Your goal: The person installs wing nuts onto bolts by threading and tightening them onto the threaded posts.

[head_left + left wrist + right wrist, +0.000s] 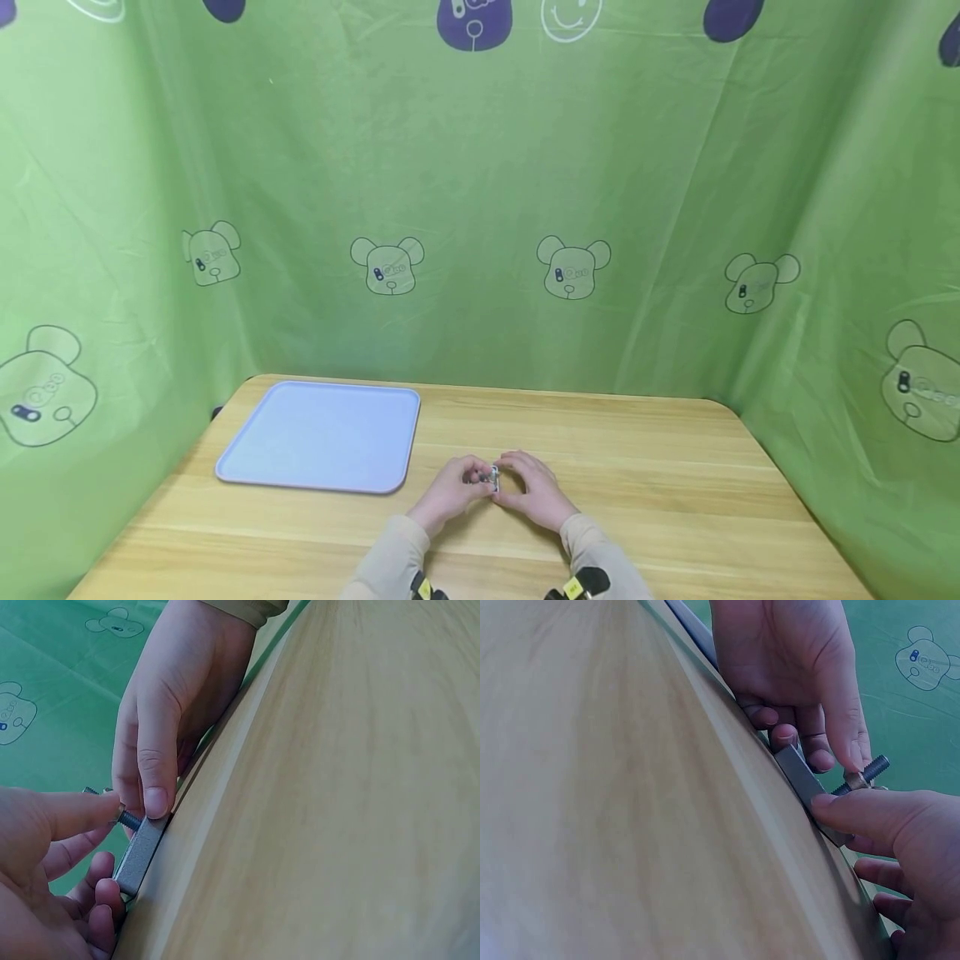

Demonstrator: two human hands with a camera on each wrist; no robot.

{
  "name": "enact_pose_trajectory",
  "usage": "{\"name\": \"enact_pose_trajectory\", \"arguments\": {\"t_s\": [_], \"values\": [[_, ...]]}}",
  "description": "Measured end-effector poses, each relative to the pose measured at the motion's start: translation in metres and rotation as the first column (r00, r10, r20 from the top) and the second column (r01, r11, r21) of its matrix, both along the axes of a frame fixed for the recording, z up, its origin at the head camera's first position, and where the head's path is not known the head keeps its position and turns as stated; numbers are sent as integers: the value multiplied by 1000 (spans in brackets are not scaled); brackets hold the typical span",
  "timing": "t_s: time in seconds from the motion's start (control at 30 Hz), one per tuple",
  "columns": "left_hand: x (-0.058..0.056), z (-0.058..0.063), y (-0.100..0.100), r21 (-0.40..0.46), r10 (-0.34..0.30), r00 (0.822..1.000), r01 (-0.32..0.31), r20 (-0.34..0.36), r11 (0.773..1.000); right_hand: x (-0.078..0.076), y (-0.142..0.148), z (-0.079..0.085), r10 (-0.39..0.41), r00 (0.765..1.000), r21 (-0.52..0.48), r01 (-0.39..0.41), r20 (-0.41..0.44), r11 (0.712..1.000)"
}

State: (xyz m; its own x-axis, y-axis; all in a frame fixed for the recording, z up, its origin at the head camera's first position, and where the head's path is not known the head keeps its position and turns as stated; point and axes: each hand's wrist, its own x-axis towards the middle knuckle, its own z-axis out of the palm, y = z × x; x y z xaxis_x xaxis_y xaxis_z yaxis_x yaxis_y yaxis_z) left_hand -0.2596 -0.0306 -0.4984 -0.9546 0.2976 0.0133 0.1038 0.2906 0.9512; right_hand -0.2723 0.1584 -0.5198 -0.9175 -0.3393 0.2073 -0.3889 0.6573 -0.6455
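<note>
Between the hands, low over the table, is a small grey metal block with a threaded bolt standing out from one face. A nut sits partway along that bolt. With thumb and finger my left hand pinches the nut, its other fingers curled near the block's end. My right hand holds the block by its other end, thumb pressed on the side. A second bolt end shows behind the first, mostly hidden by fingers.
A light blue rectangular tray lies at the left of the wooden table. Green curtains with bear-head prints enclose the table at the back and on both sides.
</note>
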Motion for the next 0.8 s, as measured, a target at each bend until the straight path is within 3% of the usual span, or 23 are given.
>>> {"name": "enact_pose_trajectory", "arguments": {"t_s": [0.6,0.8], "values": [[1,0,1,-55,10,1000,-12,-28,998,2,-1,2,-5,1000,-3,5,16,1000],[0,-2,2,-3,64,998,-64,3,998,1,-1,2,-12,1000,-10,13,27,1000]]}}
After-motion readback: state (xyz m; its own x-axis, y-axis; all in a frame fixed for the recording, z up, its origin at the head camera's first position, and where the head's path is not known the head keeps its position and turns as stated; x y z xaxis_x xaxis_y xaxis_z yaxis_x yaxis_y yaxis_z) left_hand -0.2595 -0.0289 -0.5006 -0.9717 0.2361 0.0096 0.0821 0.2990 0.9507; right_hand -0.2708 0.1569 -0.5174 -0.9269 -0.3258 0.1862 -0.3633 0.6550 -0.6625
